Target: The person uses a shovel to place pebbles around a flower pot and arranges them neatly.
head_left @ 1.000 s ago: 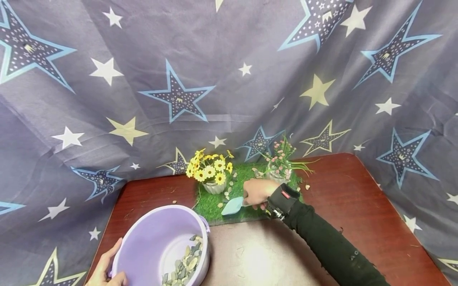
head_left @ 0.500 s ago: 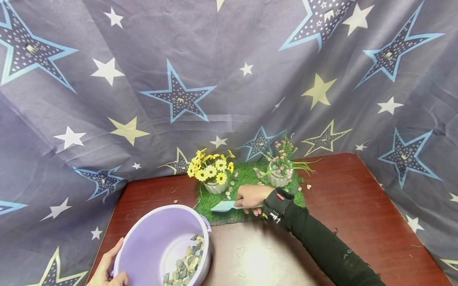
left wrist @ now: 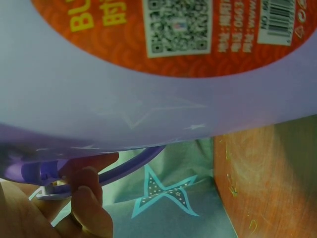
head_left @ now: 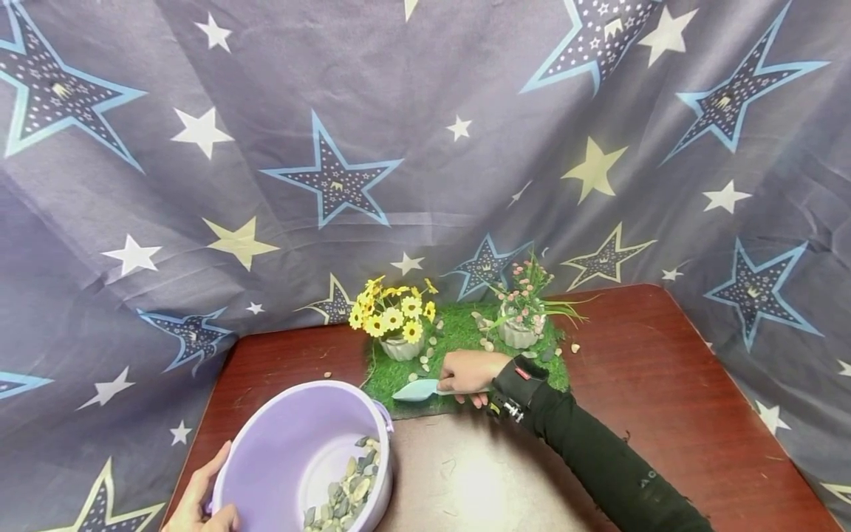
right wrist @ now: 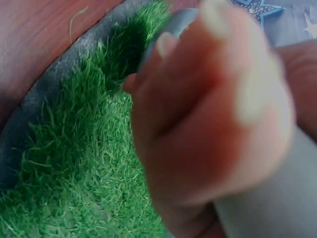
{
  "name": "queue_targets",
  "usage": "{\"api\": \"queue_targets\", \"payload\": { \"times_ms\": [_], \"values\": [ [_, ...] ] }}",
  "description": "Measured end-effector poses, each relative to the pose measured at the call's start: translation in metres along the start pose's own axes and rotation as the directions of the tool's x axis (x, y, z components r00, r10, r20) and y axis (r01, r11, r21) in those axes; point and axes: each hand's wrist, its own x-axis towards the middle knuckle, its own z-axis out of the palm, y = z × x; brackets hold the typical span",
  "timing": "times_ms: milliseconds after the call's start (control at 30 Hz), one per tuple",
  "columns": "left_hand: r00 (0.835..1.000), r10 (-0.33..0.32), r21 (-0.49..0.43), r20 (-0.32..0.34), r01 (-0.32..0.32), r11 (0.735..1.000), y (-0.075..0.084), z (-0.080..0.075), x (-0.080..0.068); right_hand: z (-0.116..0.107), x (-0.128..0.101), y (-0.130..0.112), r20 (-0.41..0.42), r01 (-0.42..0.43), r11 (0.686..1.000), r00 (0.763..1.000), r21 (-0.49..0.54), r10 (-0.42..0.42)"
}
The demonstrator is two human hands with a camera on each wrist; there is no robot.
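Observation:
My right hand [head_left: 469, 372] grips the handle of a light blue toy shovel [head_left: 416, 390]; its blade points left, low over the front of the green artificial turf mat [head_left: 382, 373]. In the right wrist view the curled fingers fill the middle, with the grey-looking handle [right wrist: 277, 193] running out at the lower right. My left hand [head_left: 204, 496] holds the lilac bucket [head_left: 266, 451] at its left side, tilting its mouth toward the right. Grey and tan pebbles [head_left: 346, 488] lie inside along the bucket's lower right. The left wrist view shows fingers around the bucket's handle [left wrist: 131, 166].
On the mat stand a pot of yellow flowers [head_left: 402, 347] and a pot of pink flowers [head_left: 521, 332]. Small stones [head_left: 425, 360] lie between them. A single stone [head_left: 575, 348] sits on the red-brown table [head_left: 651, 384] at right. Star-printed cloth [head_left: 425, 148] hangs behind.
My right hand has moved left and toward the front of the mat, swinging the shovel's blade leftward; in the last half second it shifts only slightly. The left hand and bucket stay put.

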Motion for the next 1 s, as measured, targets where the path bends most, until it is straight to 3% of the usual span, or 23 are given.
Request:
{"api": "queue_targets", "payload": {
  "times_ms": [100,300,367,533,600,700,733,800,900,967,1000],
  "values": [
    [1.000,0.011,-0.017,0.004,-0.011,1.000,-0.001,0.002,0.001,-0.002,-0.003,0.004,-0.014,0.005,1.000,1.000,0.025,-0.005],
    [0.991,0.134,-0.187,0.029,-0.126,0.974,-0.006,0.001,0.004,-0.008,-0.011,0.006,-0.026,0.020,0.999,0.999,0.047,-0.019],
    [0.988,0.149,-0.183,0.030,-0.141,0.973,-0.008,0.000,0.004,-0.010,-0.014,0.006,-0.037,0.024,0.999,0.999,0.042,-0.022],
    [0.994,0.103,-0.075,0.028,-0.101,0.992,-0.008,-0.001,0.003,-0.020,-0.032,-0.005,-0.104,0.058,0.998,0.993,0.024,-0.056],
    [0.999,0.035,-0.022,0.034,-0.034,0.999,-0.003,0.000,0.002,-0.025,-0.044,-0.013,-0.170,0.095,0.995,0.981,-0.020,-0.097],
    [0.991,-0.126,0.111,0.035,0.122,0.986,0.019,0.006,0.002,-0.029,-0.069,-0.031,-0.286,0.171,0.977,0.937,-0.128,-0.201],
    [0.985,-0.172,0.168,0.025,0.166,0.972,0.030,0.009,0.003,-0.028,-0.077,-0.036,-0.319,0.200,0.964,0.915,-0.175,-0.248],
    [0.969,-0.248,0.316,-0.024,0.242,0.917,0.056,0.018,0.005,-0.023,-0.092,-0.049,-0.357,0.256,0.935,0.873,-0.244,-0.332],
    [0.977,-0.189,0.458,-0.096,0.212,0.863,0.090,0.036,0.008,-0.006,-0.105,-0.069,-0.348,0.304,0.888,0.838,-0.345,-0.421],
    [0.990,-0.080,0.521,-0.119,0.131,0.843,0.108,0.049,0.010,0.010,-0.107,-0.082,-0.327,0.293,0.856,0.832,-0.427,-0.448],
    [0.995,-0.024,0.537,-0.101,0.075,0.840,0.116,0.055,0.011,0.018,-0.106,-0.087,-0.320,0.270,0.829,0.829,-0.490,-0.459]
  ]
}}
